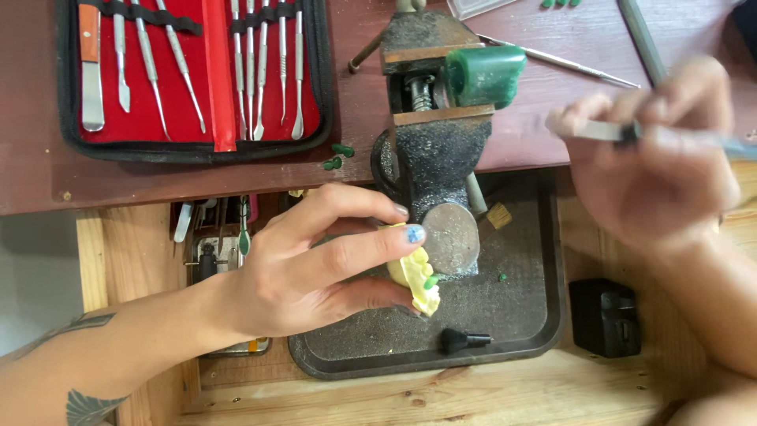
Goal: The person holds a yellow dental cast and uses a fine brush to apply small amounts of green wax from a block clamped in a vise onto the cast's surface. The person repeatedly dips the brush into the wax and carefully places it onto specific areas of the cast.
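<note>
Pinched between thumb and fingertips, the pale yellow dental cast (418,278) sits in the left hand (315,272), which is closed around it from the side; a small green wax blob shows on the cast's edge. The cast is held just in front of the bench vise (434,150), touching or nearly touching the round steel face at the vise's foot, over the dark tray (520,315).

Left of the vise, on the reddish tabletop, lies an open red tool case (197,71) with a row of slim steel carving tools strapped inside. Between the case and the vise lie a few green wax bits (337,156). Below the case, left of the vise's base, an open wooden drawer (213,237) holds small tools, partly hidden by the left hand.

Clamped in the vise's top sits a green wax block (482,75). Behind it a thin steel probe (576,63) lies on the table.

Right of the vise, the right hand (658,166) is blurred; its fingers are closed on a slim metal tool (631,132) held level, pointing toward the vise, well apart from the cast. Below that hand, right of the tray, stands a small black box (603,315). On the tray's near edge lies a small black knob-like piece (461,341).
</note>
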